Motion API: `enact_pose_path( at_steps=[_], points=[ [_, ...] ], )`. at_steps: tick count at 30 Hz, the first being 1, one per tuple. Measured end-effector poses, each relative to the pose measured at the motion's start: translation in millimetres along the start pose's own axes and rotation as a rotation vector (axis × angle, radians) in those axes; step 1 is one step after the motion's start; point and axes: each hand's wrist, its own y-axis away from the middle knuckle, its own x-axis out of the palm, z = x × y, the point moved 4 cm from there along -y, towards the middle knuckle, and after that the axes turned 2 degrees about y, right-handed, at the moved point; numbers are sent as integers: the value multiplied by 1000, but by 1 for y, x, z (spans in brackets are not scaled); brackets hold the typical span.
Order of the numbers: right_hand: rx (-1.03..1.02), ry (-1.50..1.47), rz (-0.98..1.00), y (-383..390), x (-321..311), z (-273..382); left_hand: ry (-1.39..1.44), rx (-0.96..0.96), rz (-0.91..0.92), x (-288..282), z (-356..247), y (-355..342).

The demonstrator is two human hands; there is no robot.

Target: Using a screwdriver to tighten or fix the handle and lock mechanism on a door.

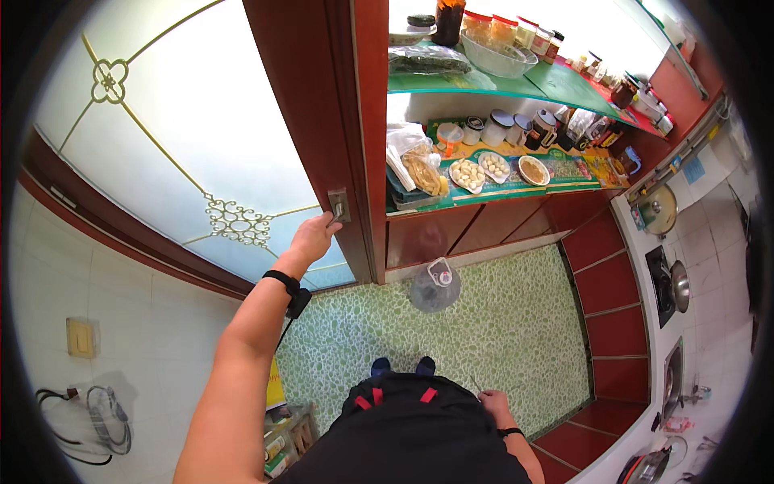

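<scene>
My left arm reaches forward to a sliding door with a dark red frame and frosted glass patterned in gold. The fingers of my left hand are curled at the metal door handle set into the frame. A black band with a small dark device is strapped round my left wrist. My right hand hangs low beside my dark clothing, a black band on its wrist. Its fingers are too small and partly turned away to show whether they hold anything.
A clear plastic jug stands on the green patterned floor before red cabinets. Plates of garlic and several jars sit on the shelf. A counter with stove and sink runs along the right. A yellow-sided rack stands lower left.
</scene>
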Motion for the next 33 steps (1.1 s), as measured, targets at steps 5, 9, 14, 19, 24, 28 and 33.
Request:
enact_pose_path(
  at_steps=[5,9,14,19,24,28,33],
  points=[
    [-69,76,31,-3,4,-2,152,31,-105,10,8,3],
    [-22,97,34,0,9,6,149,51,-159,17,8,15],
    [-86,50,6,-7,11,9,178,87,-141,18,0,38],
    [-137,48,40,-13,19,10,108,7,-74,12,-3,62],
    [-150,67,47,-18,21,2,-41,-100,-65,-24,-33,87],
    [-128,80,49,-17,25,0,-23,-64,-119,-40,-40,108],
    [-168,69,72,-23,21,-4,9,61,-230,-46,-56,115]
  ],
)
